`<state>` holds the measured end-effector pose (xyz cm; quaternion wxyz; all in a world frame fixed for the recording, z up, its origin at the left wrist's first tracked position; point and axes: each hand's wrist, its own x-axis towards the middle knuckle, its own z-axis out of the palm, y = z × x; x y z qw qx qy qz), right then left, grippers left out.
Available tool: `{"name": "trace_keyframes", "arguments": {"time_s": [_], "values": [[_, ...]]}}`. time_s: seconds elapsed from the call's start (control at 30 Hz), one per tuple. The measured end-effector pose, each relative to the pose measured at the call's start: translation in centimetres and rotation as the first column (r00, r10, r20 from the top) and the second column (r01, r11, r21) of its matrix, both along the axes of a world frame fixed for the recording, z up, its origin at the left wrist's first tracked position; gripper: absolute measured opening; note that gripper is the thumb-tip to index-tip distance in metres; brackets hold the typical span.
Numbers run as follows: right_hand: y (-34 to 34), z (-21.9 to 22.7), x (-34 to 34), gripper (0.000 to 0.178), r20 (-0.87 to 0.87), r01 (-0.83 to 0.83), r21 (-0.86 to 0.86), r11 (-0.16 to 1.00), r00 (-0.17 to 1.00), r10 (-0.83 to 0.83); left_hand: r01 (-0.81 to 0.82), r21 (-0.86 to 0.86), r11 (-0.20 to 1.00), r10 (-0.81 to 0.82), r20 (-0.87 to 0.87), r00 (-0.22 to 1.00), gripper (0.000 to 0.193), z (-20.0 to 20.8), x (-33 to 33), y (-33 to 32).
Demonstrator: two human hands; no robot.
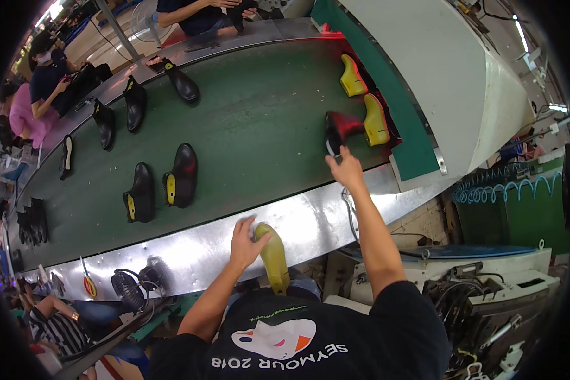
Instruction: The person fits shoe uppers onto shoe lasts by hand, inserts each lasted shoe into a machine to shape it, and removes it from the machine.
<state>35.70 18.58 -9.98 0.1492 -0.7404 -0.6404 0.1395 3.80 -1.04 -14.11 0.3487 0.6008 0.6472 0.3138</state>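
- Lying against the near metal edge [190, 244] of the belt, a yellow shoe form [273, 256] is gripped by the left hand [246, 239]; the fingers are curled around its upper end, and its smooth, glossy length points down toward the person's chest.
- A black boot [337, 130] with a reddish sheen is touched at its lower end by the right hand [346, 170], which is reached out over the green belt [259, 107]; the fingers are bent at the boot, but whether it is actually clasped cannot be told.
- Just beside that boot, a second yellow form [375, 121] is seen standing at the mouth of the white machine housing [449, 69], with a third yellow form [352, 77] farther along.
- Open green belt is left between the right hand and a pair of black boots [163, 185] set side by side, yellow linings showing.
- More black boots [135, 102] are spaced along the far edge, where other people are seated.
- A small fan [125, 288] and red-handled scissors [88, 283] are seen by the near metal edge, to the left.
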Motion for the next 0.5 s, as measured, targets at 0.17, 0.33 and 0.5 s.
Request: {"name": "trace_keyframes", "arguments": {"time_s": [0.17, 0.33, 0.5], "values": [[-11.3, 9.7, -6.7, 0.075, -0.514, -0.093, -0.078, 0.993, 0.857, 0.040, 0.269, 0.451, 0.851, -0.159, -0.268, 0.950, 0.058, 11.3, 5.4, 6.6], [-18.9, 13.6, -10.1, 0.059, -0.768, 0.049, 0.103, 0.993, 0.639, 0.048, 0.421, 0.485, 0.766, -0.354, -0.228, 0.907, 0.027, 15.6, 5.8, 8.0], [-27.7, 6.7, -9.1, 0.040, -0.866, 0.516, -0.305, 0.800, 0.200, -0.459, 0.251, 0.284, 0.926, -0.354, 0.414, 0.839, 0.014, 25.8, -1.0, 4.9]]}}
